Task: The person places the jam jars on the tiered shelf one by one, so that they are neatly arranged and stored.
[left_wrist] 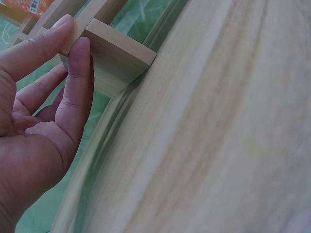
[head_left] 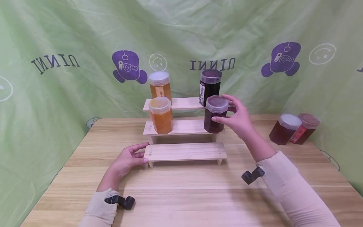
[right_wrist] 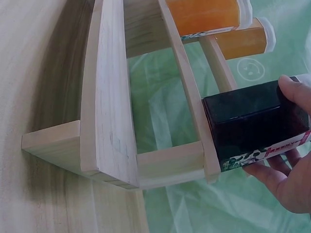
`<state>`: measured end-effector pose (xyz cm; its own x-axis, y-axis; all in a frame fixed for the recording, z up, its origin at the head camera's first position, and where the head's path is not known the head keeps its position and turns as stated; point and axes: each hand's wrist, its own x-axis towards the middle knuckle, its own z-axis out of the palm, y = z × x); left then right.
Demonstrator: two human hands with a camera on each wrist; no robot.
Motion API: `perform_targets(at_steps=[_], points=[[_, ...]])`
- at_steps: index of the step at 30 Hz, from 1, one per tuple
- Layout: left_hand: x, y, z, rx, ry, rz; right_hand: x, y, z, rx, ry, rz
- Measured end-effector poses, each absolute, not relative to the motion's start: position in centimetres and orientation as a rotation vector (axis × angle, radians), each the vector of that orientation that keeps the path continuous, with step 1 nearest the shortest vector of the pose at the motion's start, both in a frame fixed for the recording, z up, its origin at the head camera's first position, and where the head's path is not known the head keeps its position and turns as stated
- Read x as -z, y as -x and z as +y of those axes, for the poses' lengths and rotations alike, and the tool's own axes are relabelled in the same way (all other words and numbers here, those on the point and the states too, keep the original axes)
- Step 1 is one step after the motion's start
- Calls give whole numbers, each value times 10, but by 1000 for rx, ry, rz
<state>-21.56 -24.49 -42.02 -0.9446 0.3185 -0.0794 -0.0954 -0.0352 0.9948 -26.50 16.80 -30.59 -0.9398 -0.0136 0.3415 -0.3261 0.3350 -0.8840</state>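
Note:
A stepped wooden shelf [head_left: 185, 152] stands on the table. My left hand [head_left: 128, 160] pinches the left end of its lowest step, thumb and forefinger at the board's corner in the left wrist view [left_wrist: 48, 97]. On the right of the middle step, my right hand [head_left: 236, 118] grips a dark purple jar [head_left: 214, 121] with a clear lid, thumb on one side and fingers on the other. In the right wrist view the jar's base [right_wrist: 252, 126] meets the step's edge. An orange jar [head_left: 162, 121] shares that step at the left.
The top step holds an amber jar [head_left: 160, 85] at left and another dark jar [head_left: 211, 86] at right. Two dark red jars [head_left: 283, 130] stand together on the table [head_left: 184, 195] at far right. A green printed curtain [head_left: 181, 31] hangs behind.

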Motion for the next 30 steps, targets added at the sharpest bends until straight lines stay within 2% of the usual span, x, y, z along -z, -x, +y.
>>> perform_targets(at_steps=[30], points=[[418, 214, -245, -2041, -225, 1964, 307, 276, 173, -1658, -354, -2362]])
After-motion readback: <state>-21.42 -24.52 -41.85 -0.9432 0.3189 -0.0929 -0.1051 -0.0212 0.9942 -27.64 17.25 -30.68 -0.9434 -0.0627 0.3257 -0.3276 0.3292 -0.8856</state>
